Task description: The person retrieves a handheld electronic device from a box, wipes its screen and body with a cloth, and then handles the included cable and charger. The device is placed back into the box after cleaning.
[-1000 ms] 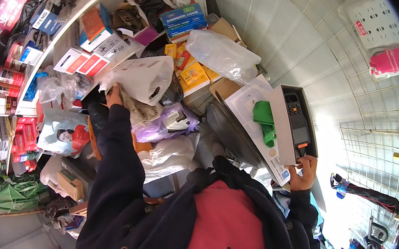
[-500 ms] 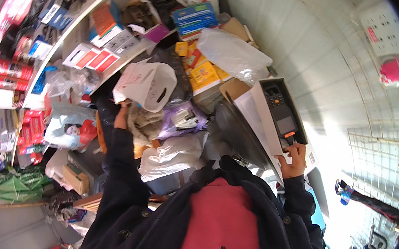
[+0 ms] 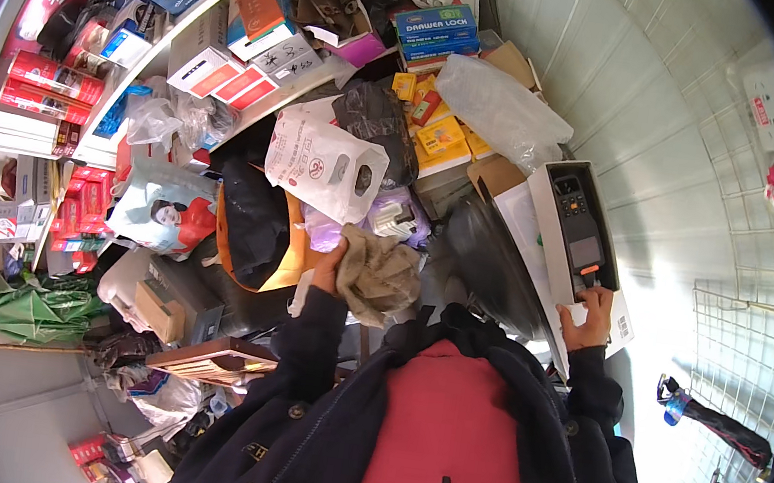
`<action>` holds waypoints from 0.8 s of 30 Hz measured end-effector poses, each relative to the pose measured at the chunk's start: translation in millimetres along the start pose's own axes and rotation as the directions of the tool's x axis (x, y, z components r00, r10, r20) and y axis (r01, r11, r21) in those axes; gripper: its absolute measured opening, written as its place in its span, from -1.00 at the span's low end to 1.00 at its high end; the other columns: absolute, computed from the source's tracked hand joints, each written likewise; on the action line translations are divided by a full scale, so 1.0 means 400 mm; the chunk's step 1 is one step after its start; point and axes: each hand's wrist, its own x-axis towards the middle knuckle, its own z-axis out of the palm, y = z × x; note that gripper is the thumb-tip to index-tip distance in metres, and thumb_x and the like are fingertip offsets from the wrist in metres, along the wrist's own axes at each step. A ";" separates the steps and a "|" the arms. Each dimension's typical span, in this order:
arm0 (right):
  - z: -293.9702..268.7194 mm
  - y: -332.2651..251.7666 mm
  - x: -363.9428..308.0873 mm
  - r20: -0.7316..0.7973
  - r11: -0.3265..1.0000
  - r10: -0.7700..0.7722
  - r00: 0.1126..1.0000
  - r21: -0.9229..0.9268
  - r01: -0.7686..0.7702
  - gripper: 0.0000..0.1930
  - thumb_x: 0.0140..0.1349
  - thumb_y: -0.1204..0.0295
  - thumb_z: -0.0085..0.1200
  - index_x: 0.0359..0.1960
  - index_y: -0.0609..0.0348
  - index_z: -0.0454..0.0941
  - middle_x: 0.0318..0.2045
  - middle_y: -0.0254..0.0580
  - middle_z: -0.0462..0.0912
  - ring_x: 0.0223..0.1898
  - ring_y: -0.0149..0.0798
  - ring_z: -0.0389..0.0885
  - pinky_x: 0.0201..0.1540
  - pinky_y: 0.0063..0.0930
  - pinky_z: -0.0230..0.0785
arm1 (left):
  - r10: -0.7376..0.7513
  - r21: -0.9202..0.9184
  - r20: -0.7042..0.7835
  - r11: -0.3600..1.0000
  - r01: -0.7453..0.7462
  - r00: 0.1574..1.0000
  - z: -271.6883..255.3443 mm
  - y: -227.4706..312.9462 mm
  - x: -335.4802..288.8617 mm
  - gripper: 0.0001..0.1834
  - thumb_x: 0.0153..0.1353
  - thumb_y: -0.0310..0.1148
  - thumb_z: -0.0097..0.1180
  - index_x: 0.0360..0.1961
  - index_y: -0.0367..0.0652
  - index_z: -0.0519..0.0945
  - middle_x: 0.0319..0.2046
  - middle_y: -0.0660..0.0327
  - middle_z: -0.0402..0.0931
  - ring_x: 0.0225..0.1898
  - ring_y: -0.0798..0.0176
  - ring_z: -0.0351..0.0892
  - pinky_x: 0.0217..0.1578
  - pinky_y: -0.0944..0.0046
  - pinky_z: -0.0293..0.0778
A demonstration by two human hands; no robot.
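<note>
My left hand (image 3: 330, 268) is closed on a crumpled brown cloth (image 3: 380, 275). I hold it bunched up, likely so it stays in one lump and does not drop into the heap below. My right hand (image 3: 590, 312) grips the near end of an open white box (image 3: 558, 240), fingers wrapped around its edge. The box is tipped up toward me, I think so I can see inside. A dark handheld gadget with buttons (image 3: 580, 236) lies in it, snug in its tray. My two hands are well apart, with my dark jacket and red top between them.

I will use the white box as my marker. Just to its left sits a dark shiny bag (image 3: 491, 265), touching the box. Further left, past the cloth, is a white plastic bag with a handle hole (image 3: 324, 163). It rests on top of the pile, maybe because there is no other room. Above the box lies a clear plastic bag (image 3: 502, 110), and beside that are small yellow boxes (image 3: 440, 136). Far to the left of the box stand shelves packed with red and white cartons (image 3: 224, 69). To the right of the box is a wire rack (image 3: 745, 347) on the wall.
</note>
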 end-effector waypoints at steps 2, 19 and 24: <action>-0.005 -0.015 0.005 -0.004 1.000 0.010 1.000 -0.030 -0.010 -0.64 -0.02 0.42 0.46 -0.21 0.21 0.59 -0.10 0.02 0.50 -0.17 0.11 0.59 -0.15 -0.14 0.49 | 0.047 0.163 -0.284 0.987 -0.001 0.958 0.001 -0.032 0.009 -0.49 0.48 -0.10 0.06 0.26 -0.25 0.49 0.14 0.03 0.60 0.14 0.00 0.62 0.22 -0.02 0.51; -0.132 -0.008 -0.339 -0.373 0.931 0.304 0.877 -0.080 -0.357 -0.65 -0.06 0.47 0.53 -0.27 0.23 0.62 -0.20 -0.08 0.53 -0.26 -0.09 0.62 -0.25 -0.24 0.52 | -0.022 0.137 -0.112 0.990 0.038 0.993 0.158 -0.025 0.088 -0.51 0.45 -0.27 -0.17 0.28 -0.30 0.46 0.21 0.01 0.55 0.21 -0.04 0.54 0.28 -0.01 0.42; -0.050 0.034 -0.403 -0.403 0.898 0.370 0.837 -0.076 -0.433 -0.63 -0.14 0.46 0.55 -0.30 0.22 0.62 -0.22 -0.06 0.52 -0.23 -0.01 0.61 -0.21 -0.21 0.52 | -0.068 0.192 -0.071 0.978 0.081 0.995 0.157 -0.015 0.061 -0.51 0.40 -0.31 -0.12 0.26 -0.33 0.48 0.19 -0.01 0.56 0.21 -0.06 0.55 0.29 -0.03 0.43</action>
